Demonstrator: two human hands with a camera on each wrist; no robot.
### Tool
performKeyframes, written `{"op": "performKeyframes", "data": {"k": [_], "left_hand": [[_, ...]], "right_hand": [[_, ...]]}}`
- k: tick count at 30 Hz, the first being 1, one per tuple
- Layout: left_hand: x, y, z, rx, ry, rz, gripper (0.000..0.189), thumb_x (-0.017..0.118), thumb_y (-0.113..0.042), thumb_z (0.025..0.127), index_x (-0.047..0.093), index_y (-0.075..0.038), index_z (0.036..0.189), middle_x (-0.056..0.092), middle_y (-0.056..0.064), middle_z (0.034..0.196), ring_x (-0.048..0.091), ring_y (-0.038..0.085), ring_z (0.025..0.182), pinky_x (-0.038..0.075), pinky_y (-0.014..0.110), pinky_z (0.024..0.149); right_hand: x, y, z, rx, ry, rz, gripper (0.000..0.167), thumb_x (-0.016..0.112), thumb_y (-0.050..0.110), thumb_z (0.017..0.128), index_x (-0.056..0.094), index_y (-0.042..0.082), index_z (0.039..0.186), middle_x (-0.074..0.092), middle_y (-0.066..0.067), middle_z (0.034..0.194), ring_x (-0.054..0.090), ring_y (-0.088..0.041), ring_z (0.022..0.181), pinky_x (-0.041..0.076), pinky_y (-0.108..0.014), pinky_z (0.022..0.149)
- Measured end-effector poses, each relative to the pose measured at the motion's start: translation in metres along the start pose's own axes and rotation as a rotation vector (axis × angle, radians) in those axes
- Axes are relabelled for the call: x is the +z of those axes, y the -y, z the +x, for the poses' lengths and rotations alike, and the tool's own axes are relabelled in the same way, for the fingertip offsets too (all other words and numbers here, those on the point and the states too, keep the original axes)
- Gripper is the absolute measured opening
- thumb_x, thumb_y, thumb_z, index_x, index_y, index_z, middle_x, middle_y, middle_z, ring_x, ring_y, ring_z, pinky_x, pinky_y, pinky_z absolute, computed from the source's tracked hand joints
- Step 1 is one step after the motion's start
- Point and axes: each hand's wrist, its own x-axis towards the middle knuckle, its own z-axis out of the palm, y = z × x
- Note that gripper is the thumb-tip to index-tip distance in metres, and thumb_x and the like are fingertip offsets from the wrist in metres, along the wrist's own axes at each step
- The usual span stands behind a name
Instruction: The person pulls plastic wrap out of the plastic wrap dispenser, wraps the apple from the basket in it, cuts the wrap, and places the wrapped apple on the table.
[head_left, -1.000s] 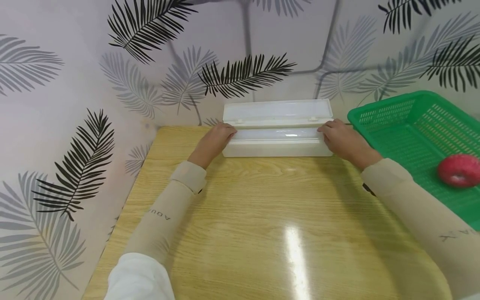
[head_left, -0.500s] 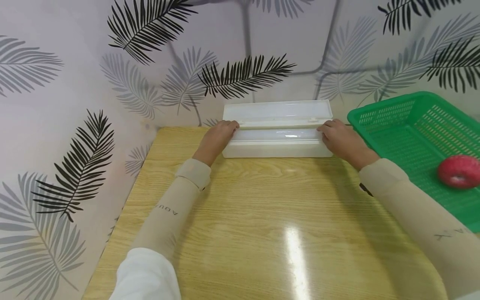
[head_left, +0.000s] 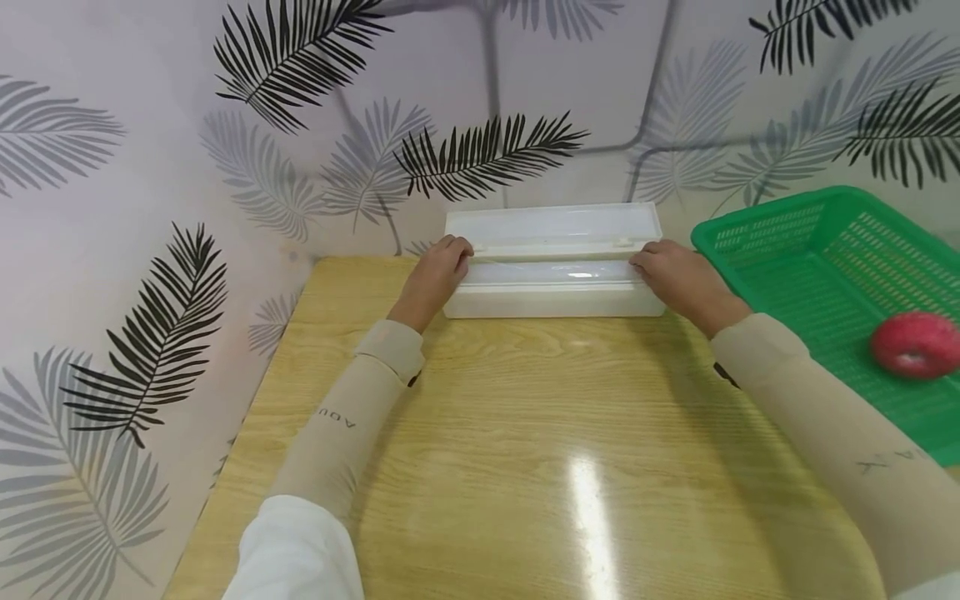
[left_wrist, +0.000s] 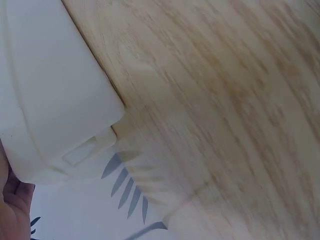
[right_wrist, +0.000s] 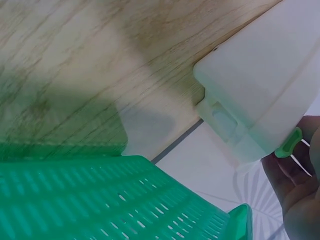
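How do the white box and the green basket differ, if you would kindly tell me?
The white box is long and narrow, while the green basket looks broader. The box has a solid front; the basket is perforated. The box has a raised lid; the basket shows none. Both are open on top.

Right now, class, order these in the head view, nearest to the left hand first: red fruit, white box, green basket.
1. White box: touched by the left hand.
2. Green basket: right, past the box.
3. Red fruit: inside the basket, farther right.
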Motion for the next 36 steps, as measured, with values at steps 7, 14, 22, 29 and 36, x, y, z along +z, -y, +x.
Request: {"op": "performKeyframes", "data": {"k": [7, 14, 22, 29, 36], "left_hand": [[0.002, 0.001, -0.001, -0.018, -0.010, -0.026, 0.013, 0.054, -0.005, 0.093, 0.067, -0.007, 0.094, 0.056, 0.006, 0.098, 0.054, 0.019, 0.088, 0.047, 0.028, 0.077], [0.002, 0.004, 0.002, -0.032, 0.000, -0.027, 0.018, 0.055, -0.006, 0.092, 0.069, -0.006, 0.103, 0.052, 0.006, 0.103, 0.053, 0.018, 0.091, 0.047, 0.026, 0.078], [-0.005, -0.005, 0.009, 0.035, -0.074, -0.043, 0.019, 0.055, -0.001, 0.091, 0.069, -0.003, 0.104, 0.053, 0.009, 0.102, 0.052, 0.020, 0.091, 0.046, 0.027, 0.079], [-0.009, -0.013, 0.010, 0.030, -0.102, -0.014, 0.019, 0.054, 0.000, 0.090, 0.068, -0.003, 0.104, 0.052, 0.009, 0.101, 0.052, 0.020, 0.090, 0.046, 0.027, 0.079], [-0.006, -0.014, 0.010, 0.023, -0.124, 0.005, 0.019, 0.054, 0.000, 0.091, 0.068, -0.003, 0.104, 0.052, 0.009, 0.101, 0.052, 0.019, 0.091, 0.046, 0.026, 0.079]], "right_hand": [[0.001, 0.002, 0.001, 0.041, 0.013, 0.036, 0.017, 0.056, 0.006, 0.092, 0.066, -0.005, 0.101, 0.063, -0.018, 0.095, 0.058, -0.035, 0.091, 0.049, -0.045, 0.077], [0.006, 0.002, 0.002, 0.008, -0.050, 0.052, 0.020, 0.062, 0.015, 0.090, 0.068, -0.002, 0.099, 0.065, -0.016, 0.097, 0.057, -0.034, 0.093, 0.048, -0.045, 0.080], [0.009, 0.004, 0.008, 0.052, 0.002, 0.114, 0.022, 0.061, 0.018, 0.091, 0.069, 0.001, 0.102, 0.063, -0.014, 0.104, 0.054, -0.033, 0.100, 0.045, -0.045, 0.087], [0.017, 0.033, 0.031, 0.070, 0.068, 0.197, 0.029, 0.059, 0.027, 0.092, 0.068, 0.004, 0.107, 0.062, -0.011, 0.105, 0.051, -0.030, 0.104, 0.044, -0.043, 0.090], [0.029, 0.067, 0.057, 0.083, 0.028, 0.203, 0.029, 0.063, 0.029, 0.089, 0.069, 0.005, 0.104, 0.064, -0.009, 0.100, 0.053, -0.029, 0.097, 0.046, -0.042, 0.084]]}}
